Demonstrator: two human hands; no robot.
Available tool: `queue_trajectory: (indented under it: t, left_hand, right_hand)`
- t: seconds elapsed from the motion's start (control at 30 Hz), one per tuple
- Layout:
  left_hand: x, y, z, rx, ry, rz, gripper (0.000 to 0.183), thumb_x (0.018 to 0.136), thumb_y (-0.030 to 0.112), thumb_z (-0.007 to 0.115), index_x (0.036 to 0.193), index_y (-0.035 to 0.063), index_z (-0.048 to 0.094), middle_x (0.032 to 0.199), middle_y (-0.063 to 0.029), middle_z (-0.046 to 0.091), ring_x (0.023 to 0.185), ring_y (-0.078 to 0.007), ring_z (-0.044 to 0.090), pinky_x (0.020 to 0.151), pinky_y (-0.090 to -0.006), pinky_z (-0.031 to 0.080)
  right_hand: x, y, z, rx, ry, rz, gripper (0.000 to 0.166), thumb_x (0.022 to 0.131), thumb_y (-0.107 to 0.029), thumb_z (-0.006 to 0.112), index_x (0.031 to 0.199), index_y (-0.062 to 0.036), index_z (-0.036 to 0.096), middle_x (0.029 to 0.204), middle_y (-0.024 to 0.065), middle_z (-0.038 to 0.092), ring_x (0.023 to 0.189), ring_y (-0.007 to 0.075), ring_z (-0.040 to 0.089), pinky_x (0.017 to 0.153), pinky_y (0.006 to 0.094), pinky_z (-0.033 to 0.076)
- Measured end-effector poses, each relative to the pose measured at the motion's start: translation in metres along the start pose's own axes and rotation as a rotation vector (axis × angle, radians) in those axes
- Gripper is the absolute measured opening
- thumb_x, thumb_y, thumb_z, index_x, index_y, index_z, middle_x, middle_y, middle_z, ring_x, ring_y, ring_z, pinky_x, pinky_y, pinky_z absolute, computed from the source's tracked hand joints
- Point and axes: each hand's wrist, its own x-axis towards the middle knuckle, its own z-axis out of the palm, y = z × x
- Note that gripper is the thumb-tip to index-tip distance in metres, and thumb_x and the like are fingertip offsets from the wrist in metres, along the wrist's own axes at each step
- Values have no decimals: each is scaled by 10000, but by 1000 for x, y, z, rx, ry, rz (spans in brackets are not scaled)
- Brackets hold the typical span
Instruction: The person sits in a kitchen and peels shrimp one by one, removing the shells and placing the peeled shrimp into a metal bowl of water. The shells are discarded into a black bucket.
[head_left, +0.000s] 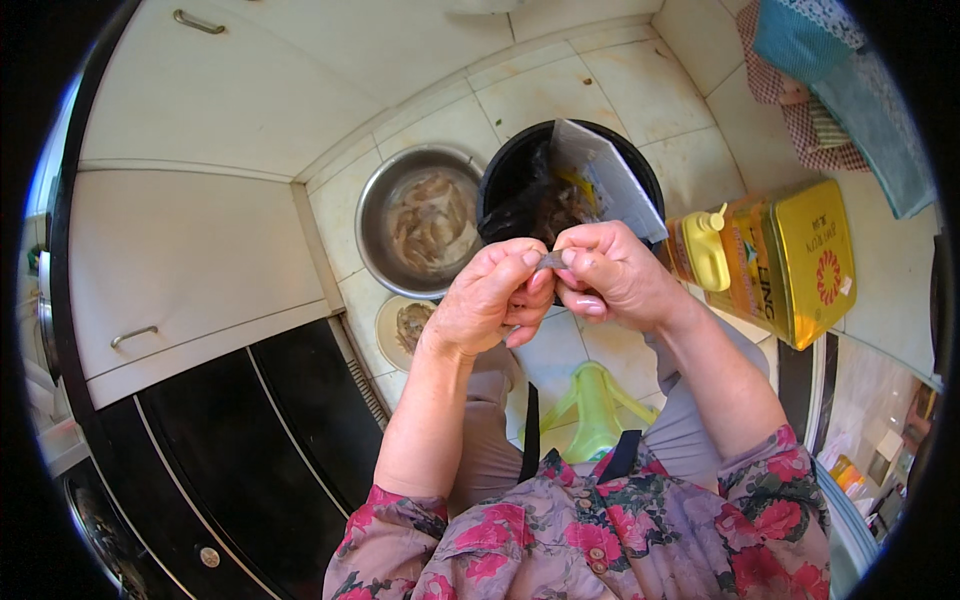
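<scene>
Pinched between the thumbs and fingers of both hands is a small grey shrimp (553, 260). My left hand (491, 296) grips one end of it and my right hand (619, 274) the other; my fingers hide part of it. Just beyond them stands a black bin (491, 169) holding dark scraps and a whitish flat panel (611, 169) that leans on its rim. To its left, a stainless steel basin (367, 240) holds several shrimp (431, 217) in cloudy liquid. A cream bowl (386, 337) with more shrimp-like pieces sits partly behind my left wrist.
A large yellow oil tin (814, 262) and a yellow plastic jug (709, 251) stand at the right. Cloths (817, 90) hang above them. White cabinets (195, 247) and black panels (247, 427) border the left. Between my legs is a light green plastic thing (592, 405).
</scene>
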Motion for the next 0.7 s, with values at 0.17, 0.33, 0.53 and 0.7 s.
queue_trajectory:
  t: [0.17,0.33,0.53,0.7]
  left_hand:
    - [-3,2,-1,-43,7,1,317,973,307,454,742,90,467,567,48,337,430,-46,282,358,-214,306]
    - [2,-4,0,379,214,8,318,979,306,442,767,74,491,571,38,395,444,-50,355,379,-216,351]
    - [8,-11,4,532,277,-40,294,962,262,417,770,62,514,567,22,446,444,-64,421,397,-220,365]
    - [11,-21,4,683,265,-79,286,945,233,421,749,44,506,546,11,453,430,-78,447,399,-238,379]
  right_hand:
    - [-1,-4,6,-60,31,-28,226,910,-212,543,776,-31,534,649,-5,516,523,62,477,445,220,366]
    - [-5,-12,5,-835,177,-172,149,814,-107,599,877,20,553,662,106,561,589,190,565,552,345,457]
    - [-1,3,1,-1280,150,-359,105,774,-74,589,820,7,539,764,214,589,742,401,595,650,437,493]
    - [-6,3,0,-1407,125,-239,105,769,-99,604,775,1,575,725,210,601,712,398,601,645,441,503]
